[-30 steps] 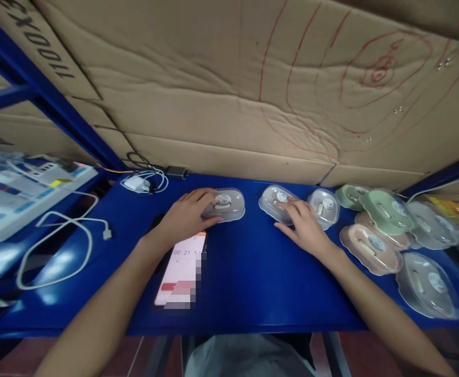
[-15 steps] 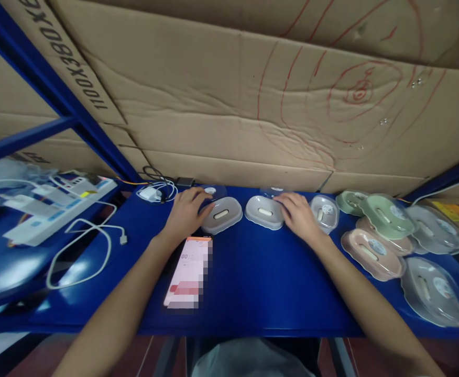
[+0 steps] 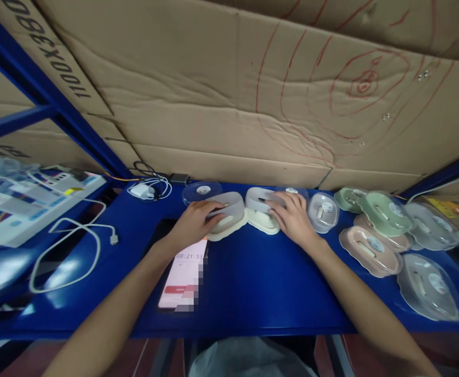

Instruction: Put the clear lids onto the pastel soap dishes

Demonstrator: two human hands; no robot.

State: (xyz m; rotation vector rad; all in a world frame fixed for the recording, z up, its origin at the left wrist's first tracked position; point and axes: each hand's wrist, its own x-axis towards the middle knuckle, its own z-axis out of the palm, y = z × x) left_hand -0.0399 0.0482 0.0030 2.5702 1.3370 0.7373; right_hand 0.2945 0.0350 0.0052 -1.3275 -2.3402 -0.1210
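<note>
While the left grip (image 3: 192,222) curls, partly closed, around the left end of a grey soap-dish tray (image 3: 233,200), holding it tilted over a cream base (image 3: 229,228), the right grip (image 3: 295,215) has its thumb and fingers bent around the right end of a matching grey tray (image 3: 255,197) over a second cream base (image 3: 264,222). Both trays sit between the two grips (whether either touches its base, I cannot tell). Just beyond the left grip lies a clear lid (image 3: 190,192) with a round label; another clear lid (image 3: 302,192) lies partly hidden behind the right grip. A smartphone (image 3: 178,275) showing a timer rests on the blue tabletop (image 3: 253,288) nearer the body than the left grip. Just right of the right grip stands a lidded grey soap dish (image 3: 316,220), with a lidded pink soap dish (image 3: 361,256) farther right.
</note>
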